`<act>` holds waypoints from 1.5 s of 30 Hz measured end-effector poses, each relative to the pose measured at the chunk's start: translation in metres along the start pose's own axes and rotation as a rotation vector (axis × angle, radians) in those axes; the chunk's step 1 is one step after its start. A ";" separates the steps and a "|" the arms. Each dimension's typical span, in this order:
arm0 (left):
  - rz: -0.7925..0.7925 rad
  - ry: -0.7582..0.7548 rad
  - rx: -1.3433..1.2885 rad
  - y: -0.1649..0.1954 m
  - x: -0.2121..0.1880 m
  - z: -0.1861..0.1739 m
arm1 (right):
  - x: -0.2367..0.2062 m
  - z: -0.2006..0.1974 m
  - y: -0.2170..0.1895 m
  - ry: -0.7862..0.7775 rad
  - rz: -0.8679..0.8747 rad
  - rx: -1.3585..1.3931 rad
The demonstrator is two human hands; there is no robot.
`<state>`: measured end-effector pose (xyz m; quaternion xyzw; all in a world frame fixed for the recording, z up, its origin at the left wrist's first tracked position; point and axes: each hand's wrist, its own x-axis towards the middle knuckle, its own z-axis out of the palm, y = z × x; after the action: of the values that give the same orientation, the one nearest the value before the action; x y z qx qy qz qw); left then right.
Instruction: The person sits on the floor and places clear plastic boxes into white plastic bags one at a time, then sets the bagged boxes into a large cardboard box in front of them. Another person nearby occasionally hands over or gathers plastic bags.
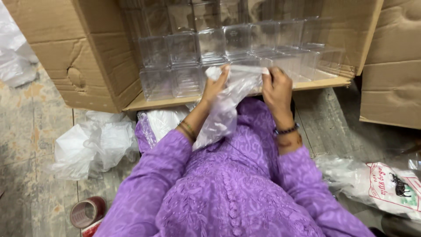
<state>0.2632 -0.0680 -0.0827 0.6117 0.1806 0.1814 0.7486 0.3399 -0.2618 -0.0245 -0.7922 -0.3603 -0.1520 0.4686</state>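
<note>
Left hand (215,84) and right hand (276,87) both pinch the mouth of a clear plastic bag (226,109), fingers clamped, just before the cardboard box (87,57) of clear containers (210,44).

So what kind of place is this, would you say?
Probably a packing or storage workroom: a big cardboard carton on its side holds stacked clear plastic containers, both hands grip a clear plastic bag, and a tape roll lies on the floor.

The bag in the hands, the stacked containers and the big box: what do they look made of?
Bag: thin clear plastic film, crinkled and glossy. Containers: seemingly rigid clear plastic, see-through with shiny edges. Box: brown corrugated cardboard, matte, creased and dented. Both hands, left and right, pinch the bag's top.
</note>
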 end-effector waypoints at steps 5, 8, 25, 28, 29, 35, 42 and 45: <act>-0.043 -0.116 -0.103 -0.027 -0.044 -0.027 | -0.048 0.009 0.011 -0.068 0.661 0.950; 0.055 -0.085 -0.035 -0.038 -0.037 -0.029 | -0.046 0.022 0.010 -0.061 0.645 0.706; -0.515 -0.325 -0.719 0.029 -0.172 -0.091 | -0.076 0.052 -0.089 -0.297 0.588 1.268; -0.695 -0.249 -0.329 0.019 -0.190 -0.110 | -0.080 0.097 -0.104 -0.301 0.459 0.870; -0.658 -0.267 -0.262 0.012 -0.198 -0.118 | -0.086 0.112 -0.109 -0.273 0.373 0.652; -0.463 0.092 -0.282 -0.016 -0.262 -0.225 | -0.096 0.150 -0.113 -0.319 -0.913 0.315; -0.613 1.029 0.120 0.030 -0.289 -0.393 | -0.075 0.132 -0.126 -0.811 -0.177 0.186; -0.641 0.916 0.419 0.037 -0.278 -0.406 | -0.067 0.126 -0.132 -0.846 -0.180 0.167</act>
<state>-0.1802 0.1473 -0.1082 0.5208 0.6927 0.1525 0.4751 0.1873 -0.1437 -0.0442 -0.7097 -0.5990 0.1750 0.3270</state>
